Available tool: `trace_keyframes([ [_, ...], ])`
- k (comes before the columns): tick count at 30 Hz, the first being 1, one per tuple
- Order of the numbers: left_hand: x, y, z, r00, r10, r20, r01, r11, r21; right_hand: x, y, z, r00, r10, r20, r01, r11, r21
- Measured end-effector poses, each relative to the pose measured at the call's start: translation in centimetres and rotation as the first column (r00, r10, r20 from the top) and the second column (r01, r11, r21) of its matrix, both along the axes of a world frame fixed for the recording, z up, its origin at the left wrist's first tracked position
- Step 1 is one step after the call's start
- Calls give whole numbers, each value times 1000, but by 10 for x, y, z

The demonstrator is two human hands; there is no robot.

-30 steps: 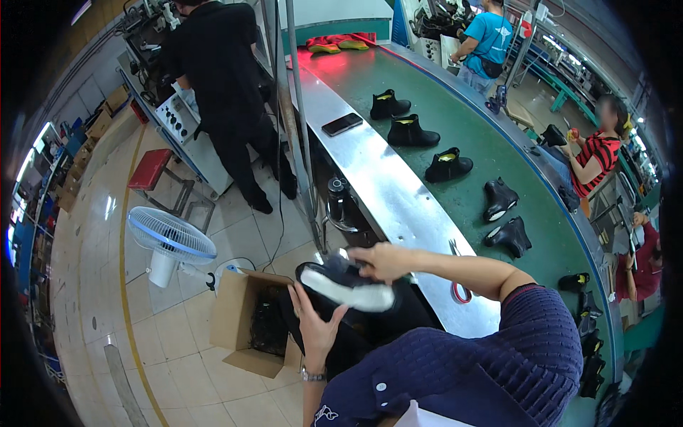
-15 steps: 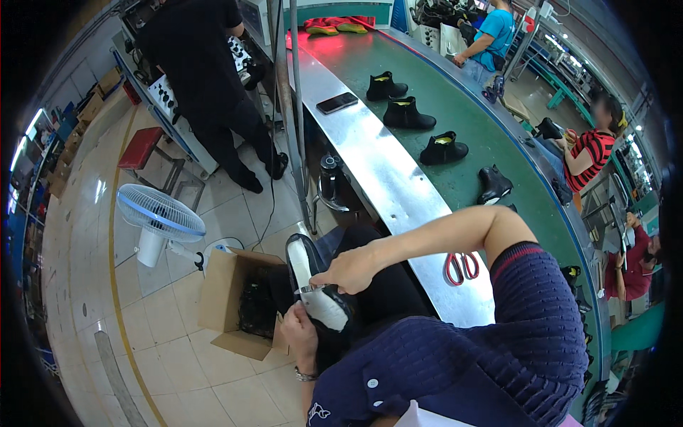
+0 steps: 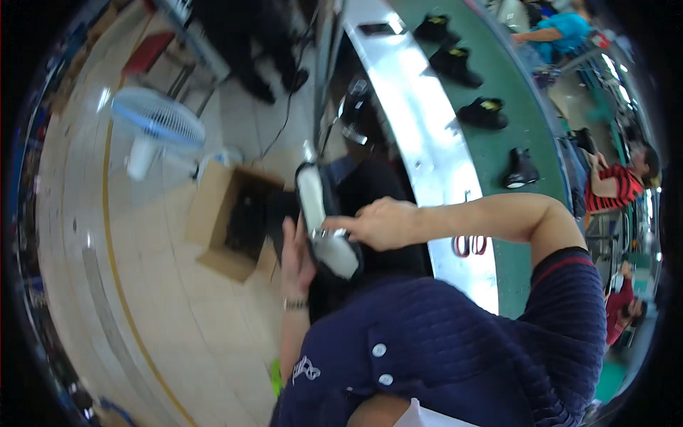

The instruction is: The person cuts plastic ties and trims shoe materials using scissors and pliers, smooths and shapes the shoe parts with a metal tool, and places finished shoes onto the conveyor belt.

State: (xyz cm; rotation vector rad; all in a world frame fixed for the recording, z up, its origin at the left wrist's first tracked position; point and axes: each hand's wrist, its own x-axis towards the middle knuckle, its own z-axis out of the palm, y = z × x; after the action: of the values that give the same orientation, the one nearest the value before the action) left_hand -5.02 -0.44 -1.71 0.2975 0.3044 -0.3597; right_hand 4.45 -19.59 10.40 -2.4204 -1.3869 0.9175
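A black boot (image 3: 311,196) lies sole up over my lap, its pale underside facing me and its length running away from me. My left hand (image 3: 297,262) holds the boot along its near left side, fingers partly hidden behind it. From the right, my right hand (image 3: 384,223) reaches over the middle of the boot, index finger stretched along the sole and the other fingers curled. By that fingertip a small shiny metal piece (image 3: 324,232) lies across the narrow part of the sole; blur hides its exact kind.
An open cardboard box (image 3: 213,213) with dark contents stands left of my lap, beside a fan (image 3: 158,117). On my right, a metal ledge (image 3: 420,92) carries red-handled scissors (image 3: 469,246) and a phone (image 3: 380,28). Several black boots (image 3: 484,114) stand on the green belt (image 3: 491,153). Other people work nearby.
My view has shifted, so the belt, box and fan appear higher in the picture. Both hands remain at the boot. My left hand's fingers lie straighter along its side.
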Motion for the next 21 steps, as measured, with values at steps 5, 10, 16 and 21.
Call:
trace_keyframes([
  [5, 19, -15, -8, 996, 44, -81, -29, 985, 171, -7, -8, -3, 998, -64, -11, 65, 996, 60],
  [10, 20, -11, -13, 994, 59, 92, -91, 908, 408, 26, 17, 32, 992, 126, 11, -124, 986, -109],
  [16, 19, -8, 9, 994, -55, 98, 11, 916, 401, 61, 37, 26, 980, 75, 185, -129, 944, 303],
  [21, 21, 0, 2, 999, -39, 32, 22, 906, 422, 77, 48, 19, 832, 336, 441, -290, 942, -171],
])
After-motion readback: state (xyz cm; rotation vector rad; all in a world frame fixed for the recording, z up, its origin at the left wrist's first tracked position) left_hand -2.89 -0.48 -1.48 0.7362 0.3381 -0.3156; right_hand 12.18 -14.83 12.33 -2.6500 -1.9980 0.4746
